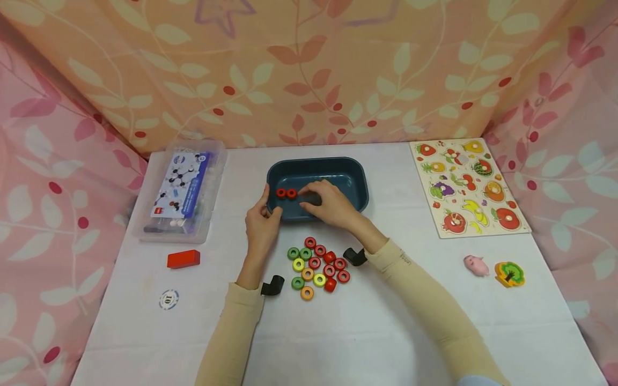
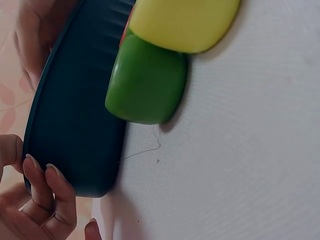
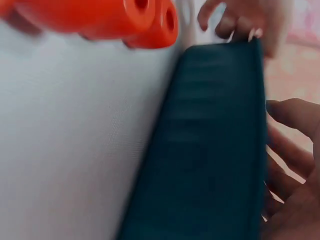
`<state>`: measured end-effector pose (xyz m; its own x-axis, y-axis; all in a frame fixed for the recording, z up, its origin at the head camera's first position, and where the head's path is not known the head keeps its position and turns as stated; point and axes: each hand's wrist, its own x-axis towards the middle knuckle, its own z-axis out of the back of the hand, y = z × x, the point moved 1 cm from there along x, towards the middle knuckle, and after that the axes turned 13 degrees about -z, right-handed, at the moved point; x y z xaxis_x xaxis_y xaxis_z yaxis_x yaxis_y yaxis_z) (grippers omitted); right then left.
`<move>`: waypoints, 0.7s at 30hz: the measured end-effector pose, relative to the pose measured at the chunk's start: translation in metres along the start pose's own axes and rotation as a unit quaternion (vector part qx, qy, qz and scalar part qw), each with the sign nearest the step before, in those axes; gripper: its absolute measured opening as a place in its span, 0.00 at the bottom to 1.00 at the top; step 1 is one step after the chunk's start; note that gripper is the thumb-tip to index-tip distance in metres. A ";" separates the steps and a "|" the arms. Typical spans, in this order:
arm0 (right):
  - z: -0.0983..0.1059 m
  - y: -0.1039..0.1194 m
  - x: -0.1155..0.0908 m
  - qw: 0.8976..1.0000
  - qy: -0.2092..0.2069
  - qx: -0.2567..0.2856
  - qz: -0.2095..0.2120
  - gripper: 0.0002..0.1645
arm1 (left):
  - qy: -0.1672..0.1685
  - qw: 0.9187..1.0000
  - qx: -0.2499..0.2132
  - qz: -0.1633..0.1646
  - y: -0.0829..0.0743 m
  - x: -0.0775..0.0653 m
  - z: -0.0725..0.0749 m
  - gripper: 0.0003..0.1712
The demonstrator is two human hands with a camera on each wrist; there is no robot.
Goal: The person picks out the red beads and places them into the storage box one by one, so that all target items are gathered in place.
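Observation:
A dark blue-green tray point(image 1: 317, 216) stands upright on the table, with two red ring beads point(image 1: 286, 193) side by side in its left part. At the tray's front left corner my left hand point(image 1: 262, 222) holds the wall, its fingertips point(image 2: 54, 175) against the side. My right hand point(image 1: 330, 203) reaches over the front rim, thumb and fingers bent and apart, just right of the two beads. No bead shows between them; the fingertips are partly behind the rim in the right wrist view. In front of the tray lie several red, green point(image 2: 147, 82), yellow point(image 2: 185, 22) and orange beads point(image 1: 307, 292).
At left are a clear plastic case point(image 1: 181, 187), a red block point(image 1: 183, 259) and a poker chip point(image 1: 169, 299). A fruit puzzle board point(image 1: 468, 187), a pink pig figure point(image 1: 476, 265) and a tree piece point(image 1: 509, 274) lie at right. Floral cloth point(image 1: 309, 75) hangs behind.

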<state>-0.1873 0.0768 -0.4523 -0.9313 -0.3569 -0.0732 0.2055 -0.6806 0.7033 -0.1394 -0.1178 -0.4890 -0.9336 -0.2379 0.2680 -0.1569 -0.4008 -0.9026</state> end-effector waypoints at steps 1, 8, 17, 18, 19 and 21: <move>0.002 0.002 -0.006 1.000 -0.001 0.000 0.006 0.19 | -0.001 1.000 0.001 0.001 0.000 0.000 0.000 0.39; 0.016 0.010 -0.047 0.999 0.004 -0.020 0.045 0.17 | -0.004 1.000 -0.005 -0.005 0.001 0.000 0.001 0.39; 0.018 -0.002 -0.077 0.992 0.120 -0.007 0.031 0.17 | -0.006 1.000 -0.006 0.003 0.002 -0.001 0.001 0.39; 0.017 -0.005 -0.078 0.991 0.134 -0.010 0.026 0.17 | -0.006 1.000 -0.006 0.001 0.002 -0.001 0.001 0.39; 0.016 -0.008 -0.079 0.989 0.146 -0.013 0.022 0.17 | -0.005 1.000 -0.006 0.000 0.002 0.000 0.000 0.39; 0.013 -0.014 -0.080 0.986 0.167 -0.023 0.019 0.16 | -0.004 1.000 -0.006 -0.002 0.001 0.000 0.000 0.39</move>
<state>-0.1192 0.1232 -0.4466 -0.7731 -0.5687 -0.2810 0.2595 -0.6877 0.6780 -0.1392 -0.1185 -0.4903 -0.9305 -0.2430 0.2741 -0.1649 -0.3903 -0.9058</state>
